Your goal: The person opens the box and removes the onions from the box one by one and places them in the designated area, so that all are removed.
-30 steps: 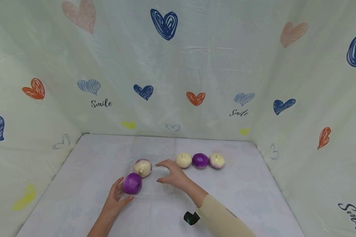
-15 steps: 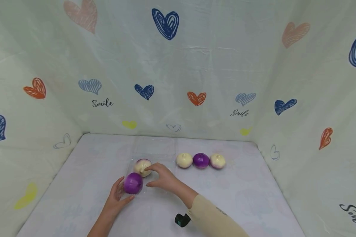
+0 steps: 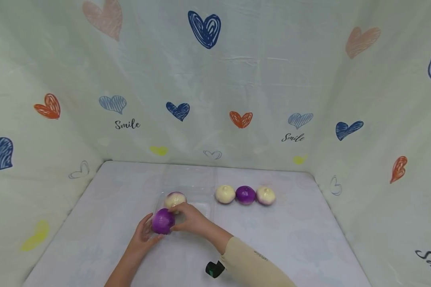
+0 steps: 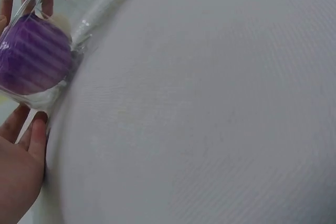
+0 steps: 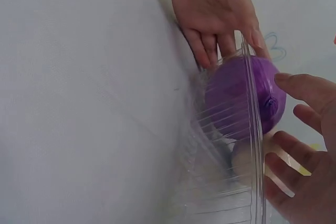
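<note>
Left hand (image 3: 140,240): fingers clamped on clear tray (image 3: 202,209), near-left corner. Right hand (image 3: 194,220): fingers apart at purple ball (image 3: 163,221) inside; can't tell if gripped. Glossy skin could slip.

The container (image 3: 202,205) is on the desk (image 3: 294,239), left of centre, with its lid (image 3: 189,176) extending behind it. Inside its left side, the front onion (image 3: 163,221) lies before the rear onion (image 3: 175,197), with the left hand (image 3: 141,234) to its left and the right hand (image 3: 192,219) to its right. Right of the container, the row of three onions (image 3: 246,195) extends sideways.
</note>
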Demonstrator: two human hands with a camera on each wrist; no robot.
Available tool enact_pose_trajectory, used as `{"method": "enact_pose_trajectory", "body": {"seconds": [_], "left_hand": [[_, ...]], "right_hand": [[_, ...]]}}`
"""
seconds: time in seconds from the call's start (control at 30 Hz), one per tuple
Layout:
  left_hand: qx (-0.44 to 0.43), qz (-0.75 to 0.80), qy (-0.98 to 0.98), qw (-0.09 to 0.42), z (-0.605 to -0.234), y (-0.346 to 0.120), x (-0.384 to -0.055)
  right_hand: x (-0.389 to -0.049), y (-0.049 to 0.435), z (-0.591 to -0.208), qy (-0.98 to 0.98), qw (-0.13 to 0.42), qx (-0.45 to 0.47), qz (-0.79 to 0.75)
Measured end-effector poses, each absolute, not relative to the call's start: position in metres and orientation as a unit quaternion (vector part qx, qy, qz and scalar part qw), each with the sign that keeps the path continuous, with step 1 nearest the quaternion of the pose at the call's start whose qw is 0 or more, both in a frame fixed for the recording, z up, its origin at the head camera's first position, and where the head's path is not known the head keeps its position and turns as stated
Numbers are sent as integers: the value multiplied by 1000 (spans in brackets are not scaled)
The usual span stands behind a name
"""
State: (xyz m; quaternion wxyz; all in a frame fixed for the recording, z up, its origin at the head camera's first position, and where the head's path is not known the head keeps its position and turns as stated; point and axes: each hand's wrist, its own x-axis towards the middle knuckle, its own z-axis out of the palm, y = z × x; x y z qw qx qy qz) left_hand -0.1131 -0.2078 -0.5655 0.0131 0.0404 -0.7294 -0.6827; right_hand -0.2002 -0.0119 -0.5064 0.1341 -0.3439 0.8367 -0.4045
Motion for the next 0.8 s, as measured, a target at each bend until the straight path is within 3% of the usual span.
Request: {"method": "enact_pose_trajectory", "body": {"seconds": [0.47,0.8], "left_hand": [[92,-636,-764,-49,-551,-226,-110],[80,-638,-765,-45,-552,-228,-107]], "right_hand": [[-194,-25,-514,859,146,-316,-376],[-188,-33,-519,841,177,-290,-422]]}}
